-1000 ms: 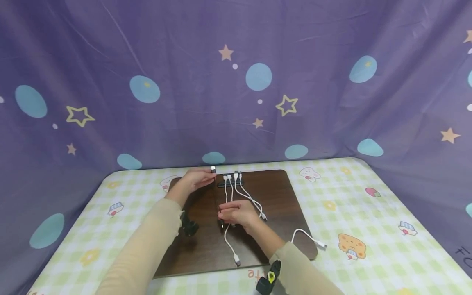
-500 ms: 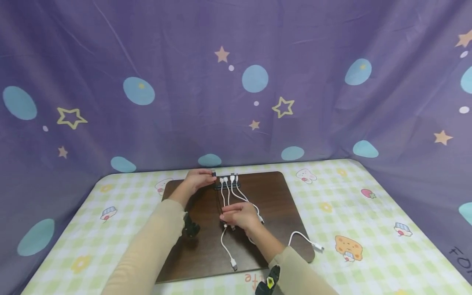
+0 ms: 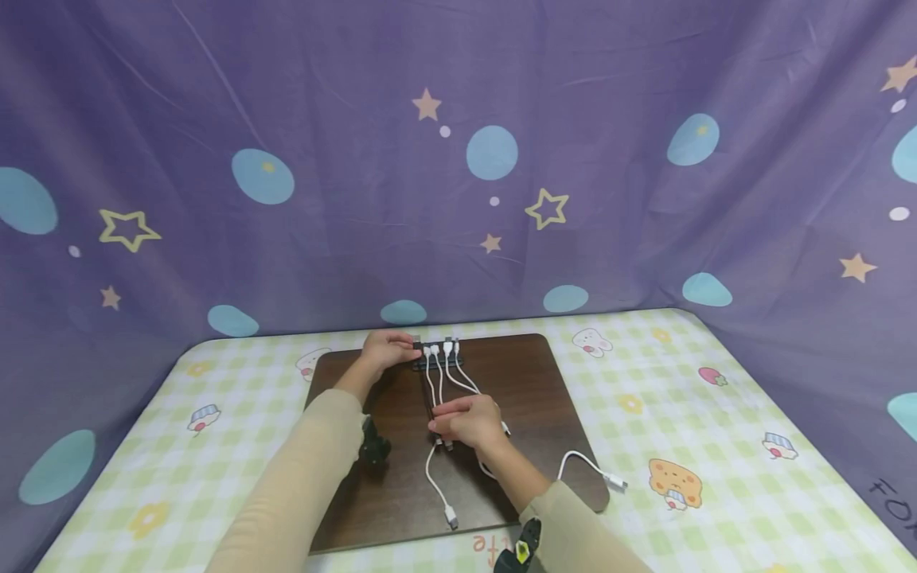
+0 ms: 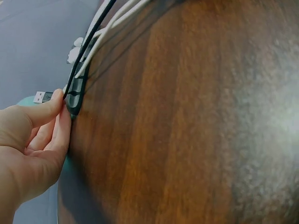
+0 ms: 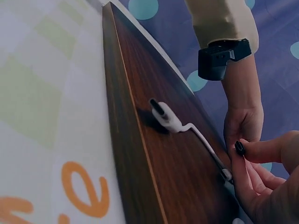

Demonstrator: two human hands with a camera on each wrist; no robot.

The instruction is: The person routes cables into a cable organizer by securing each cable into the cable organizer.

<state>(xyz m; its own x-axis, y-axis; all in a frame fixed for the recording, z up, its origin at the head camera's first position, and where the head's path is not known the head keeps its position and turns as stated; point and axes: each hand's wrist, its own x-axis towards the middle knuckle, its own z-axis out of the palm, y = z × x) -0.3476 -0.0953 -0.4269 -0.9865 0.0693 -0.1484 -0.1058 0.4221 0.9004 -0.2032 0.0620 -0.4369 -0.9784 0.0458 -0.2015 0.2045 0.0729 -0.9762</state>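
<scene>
My left hand (image 3: 387, 350) pinches a black USB cable (image 4: 87, 43) just behind its USB plug (image 4: 43, 97). The hand is at the left end of a black cable organizer (image 4: 77, 95), where the cable runs along the near slots; whether it sits in a slot I cannot tell. White cables (image 3: 447, 350) stand in the organizer's other slots. Lower on the brown board, my right hand (image 3: 469, 420) holds the black cable's other end between thumb and fingers, its small black connector (image 5: 239, 148) showing at the thumb tip.
The organizer is near the far edge of the brown wooden board (image 3: 544, 414). Loose white cable ends lie on it, one with a plug (image 3: 451, 517) near the front edge. Another white plug (image 3: 614, 481) extends past the right edge onto the checked tablecloth (image 3: 716, 414). A purple curtain hangs behind.
My left hand has lowered the USB plug from above the organizer's left end down to it. The right hand has barely moved, still holding the other end. The head view has shifted slightly.
</scene>
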